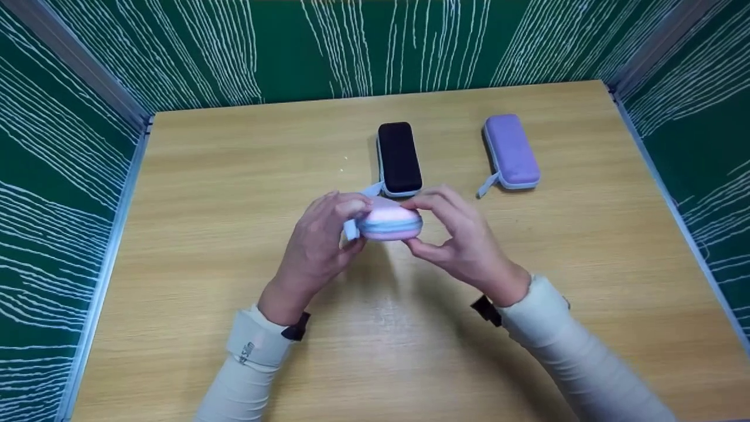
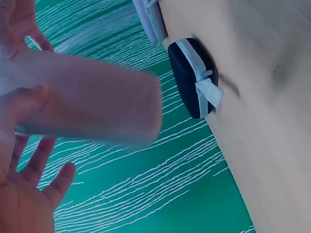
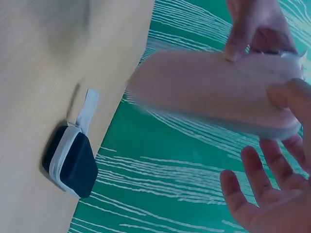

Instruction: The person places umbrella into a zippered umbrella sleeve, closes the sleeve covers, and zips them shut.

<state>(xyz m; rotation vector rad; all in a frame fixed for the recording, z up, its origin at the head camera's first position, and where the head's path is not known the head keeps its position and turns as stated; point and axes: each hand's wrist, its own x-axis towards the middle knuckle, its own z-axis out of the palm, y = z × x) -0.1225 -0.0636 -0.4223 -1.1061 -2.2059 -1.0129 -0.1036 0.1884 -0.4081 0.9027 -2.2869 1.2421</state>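
Both hands hold up a pink zip case (image 1: 389, 225) with a light blue zip band, its end turned toward the head camera. My left hand (image 1: 316, 243) pinches its left side between thumb and fingers, beside a pale blue pull tab (image 1: 351, 229). On the opposite side, my right hand (image 1: 463, 243) grips it with the thumb below and fingers above. In the left wrist view the case (image 2: 107, 99) is long, rounded and slightly blurred. The right wrist view shows one broad pink face of the case (image 3: 194, 87), with a thumb pressed on it.
Just beyond the hands, a black zip case (image 1: 400, 158) lies on the wooden table (image 1: 234, 176). A purple zip case (image 1: 511, 149) with a pale pull tab lies farther right. Green panels with white streaky lines (image 1: 281, 53) border the table at the back and sides.
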